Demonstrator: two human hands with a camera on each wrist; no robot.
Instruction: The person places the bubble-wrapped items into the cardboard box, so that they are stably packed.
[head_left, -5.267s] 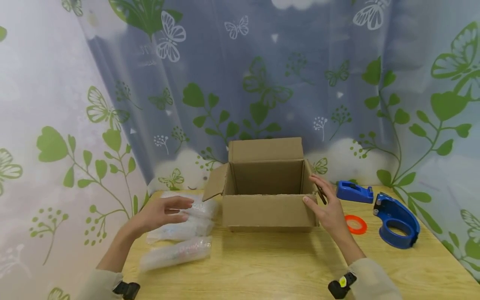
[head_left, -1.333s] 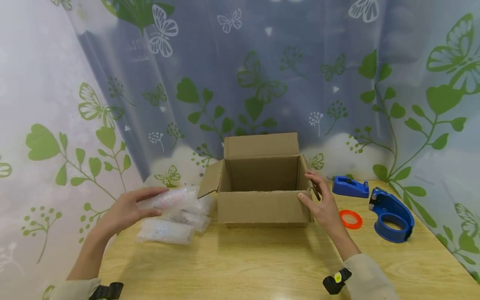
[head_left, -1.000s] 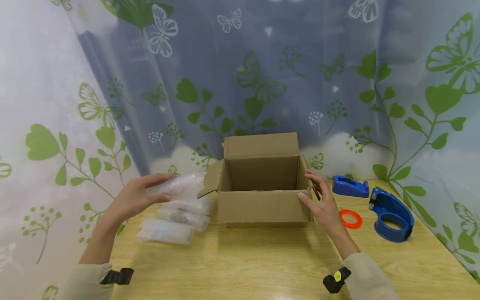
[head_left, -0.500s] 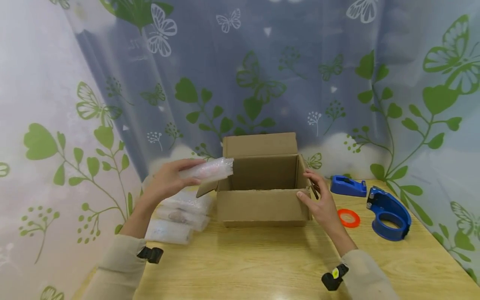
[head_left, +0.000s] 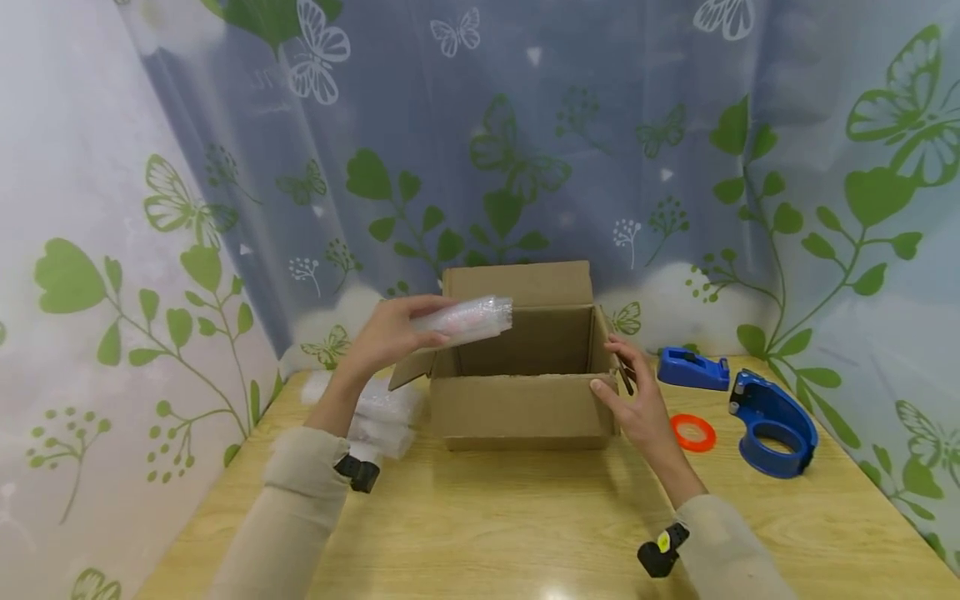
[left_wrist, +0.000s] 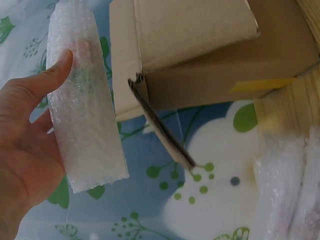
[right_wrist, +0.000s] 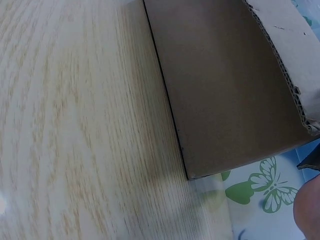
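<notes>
My left hand point(head_left: 390, 336) grips a bubble-wrapped bundle point(head_left: 472, 318), thumb on one side and fingers on the other. In the head view the bundle lies across the left part of the opening of a brown cardboard box point(head_left: 521, 408). Pinkish and greenish contents show through the wrap in the left wrist view. The box stands on the table with its flaps folded outward. My right hand point(head_left: 637, 400) holds the box's right front corner, thumb at the front and fingers along the right flap. Only a bit of that hand point(right_wrist: 307, 205) shows in the right wrist view.
Several more bubble-wrapped bundles point(head_left: 386, 400) lie left of the box, partly behind my left arm. To the right are a blue tape dispenser point(head_left: 693, 369), an orange-red ring of tape point(head_left: 681, 433) and a blue handheld tape dispenser point(head_left: 776, 433). A printed curtain point(head_left: 420, 108) hangs behind.
My left hand came over empty, took one bundle from the pile on the left, then lifted it rightward to the box opening. My right hand stays at the box corner.
</notes>
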